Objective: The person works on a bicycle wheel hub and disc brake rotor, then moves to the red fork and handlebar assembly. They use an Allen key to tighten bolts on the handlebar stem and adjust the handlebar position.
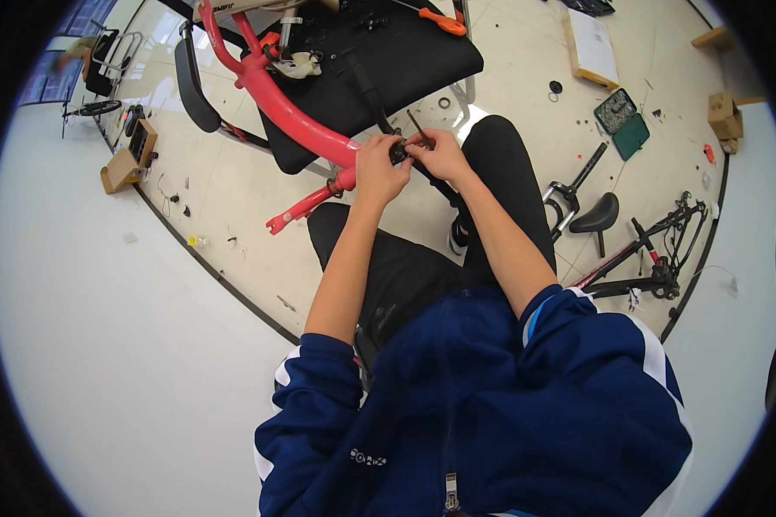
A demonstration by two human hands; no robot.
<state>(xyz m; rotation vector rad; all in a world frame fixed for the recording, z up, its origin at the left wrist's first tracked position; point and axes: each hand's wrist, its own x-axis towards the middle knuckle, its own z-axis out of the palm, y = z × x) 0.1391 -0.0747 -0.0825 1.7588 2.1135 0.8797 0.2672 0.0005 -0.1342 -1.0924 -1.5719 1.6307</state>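
A red bicycle frame [297,122] lies across the black chair seat [422,60], its fork [297,212] pointing down to the left. At the frame's front end, a black folding stem [435,183] with a clamp joint [397,152] slants toward my legs. My left hand [379,171] is closed around the near side of this joint, next to the red tube. With its fingertips pinched at the joint's other side, my right hand [440,157] has a thin dark rod [419,129] sticking up from its fingers. My fingers hide the small parts between them.
An orange-handled tool [442,21] and a white crumpled cloth [300,65] rest on the chair. To the right on the floor are a suspension fork [569,191], a saddle [596,215], a dark bicycle frame [655,258] and a green case [622,122]. An open cardboard box [129,159] stands left.
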